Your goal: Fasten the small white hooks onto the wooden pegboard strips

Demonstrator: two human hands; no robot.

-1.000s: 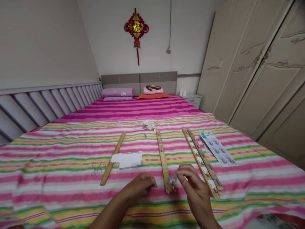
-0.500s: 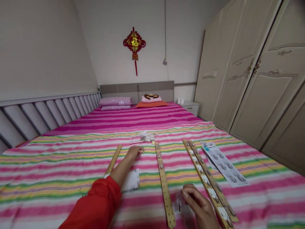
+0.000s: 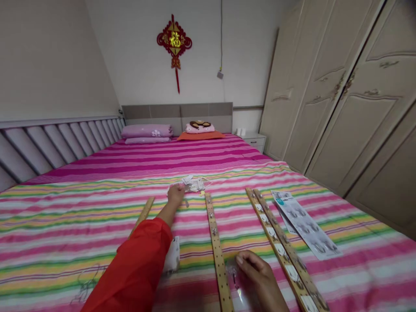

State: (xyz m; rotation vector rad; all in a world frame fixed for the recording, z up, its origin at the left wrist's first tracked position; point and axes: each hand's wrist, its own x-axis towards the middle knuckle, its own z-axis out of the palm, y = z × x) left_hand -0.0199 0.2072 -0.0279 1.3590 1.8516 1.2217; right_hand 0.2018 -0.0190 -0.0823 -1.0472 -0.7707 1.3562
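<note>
My left hand point(image 3: 176, 194) reaches forward to the near left edge of a small pile of clear plastic packaging and white pieces point(image 3: 195, 184). Its fingers are closed, and what they grip is hidden; a small greyish piece point(image 3: 186, 203) shows just below them. My right hand point(image 3: 256, 271) pinches a see-through plastic hook point(image 3: 234, 279) with a small metal hook part, close to the holed wooden strip point(image 3: 218, 255). Several small metal pieces sit along the far end of that strip. To the right, two more wooden strips point(image 3: 276, 236) carry white and metal hooks.
Printed cards with pictured hooks point(image 3: 307, 225) lie at the right. Another wooden strip point(image 3: 145, 212) is partly behind my left sleeve, with a white packet point(image 3: 173, 255) beside the sleeve. Thin wire-like pieces point(image 3: 86, 284) lie lower left. Everything rests on a striped bedspread point(image 3: 48, 225).
My left hand has moved forward and left to the plastic pile. The right hand still holds the clear hook, slightly left of before. The camera view has shifted a little.
</note>
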